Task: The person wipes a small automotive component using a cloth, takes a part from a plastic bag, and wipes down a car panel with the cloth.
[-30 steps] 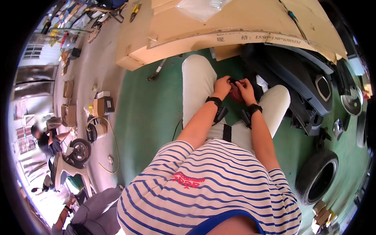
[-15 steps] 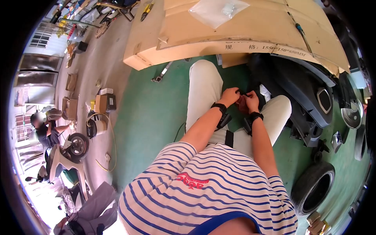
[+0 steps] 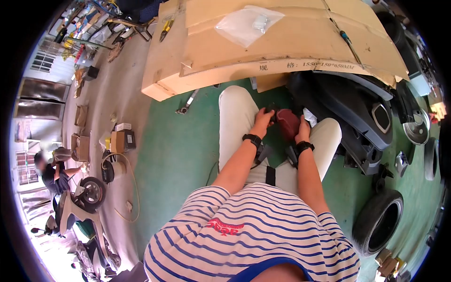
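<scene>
Between my knees, both hands are around a dark red rounded part with a smooth face, possibly a lamp lens; its exact kind is unclear. My left hand is closed, its fingertips on a small black piece at the part's left side. Whether that black piece belongs to the red part cannot be made out. My right hand grips the part's right edge, with most of its fingers hidden. A crumpled white piece shows just beyond my right hand, beside large black plastic body panels.
Ahead lies a long cardboard box bearing a clear plastic bag, a screwdriver and yellow-handled pliers. A metal tool lies on the green floor. At right is a tyre. A person sits far left by a scooter.
My hands have moved apart, and the red part between them has turned to show a broader face. The view has shifted slightly, with the box lower and further left.
</scene>
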Motion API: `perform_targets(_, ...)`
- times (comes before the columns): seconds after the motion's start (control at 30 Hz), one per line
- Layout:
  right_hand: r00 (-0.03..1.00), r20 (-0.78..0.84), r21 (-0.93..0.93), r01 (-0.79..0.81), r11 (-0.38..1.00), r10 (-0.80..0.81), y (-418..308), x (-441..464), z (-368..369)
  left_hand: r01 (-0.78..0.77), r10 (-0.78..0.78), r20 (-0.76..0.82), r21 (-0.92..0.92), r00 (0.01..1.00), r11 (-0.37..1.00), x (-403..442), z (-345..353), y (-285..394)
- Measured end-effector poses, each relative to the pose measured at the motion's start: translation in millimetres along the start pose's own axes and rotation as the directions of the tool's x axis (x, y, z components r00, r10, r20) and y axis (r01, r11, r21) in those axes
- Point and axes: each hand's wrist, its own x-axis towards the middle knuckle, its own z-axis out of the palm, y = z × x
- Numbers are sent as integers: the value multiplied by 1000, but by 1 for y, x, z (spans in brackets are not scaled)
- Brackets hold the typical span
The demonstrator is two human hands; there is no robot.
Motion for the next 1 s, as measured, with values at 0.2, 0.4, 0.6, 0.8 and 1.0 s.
perform_targets(0.2,989,111,141,-116,983,101,-26,-16,0,89,-58,167,-185,984,979,-4,6,9)
perform_targets(0.4,707,674,104,-379,919,215,-58,-61,29,64,-19,199,-224,980,972,-7,7,14)
perform_targets(0.6,679,700,4,-313,950,221,-62,-64,27,-165,141,139,184,980,969,14,0,-14)
perform_targets(0.8,640,705,-147,-289,946,305,-46,-60,25,-123,47,159,512,986,850,20,4,-20)
perform_targets(1.0,614,742,-120,-271,955,268,-48,-58,22,-127,48,256,301,966,945,28,2,-33)
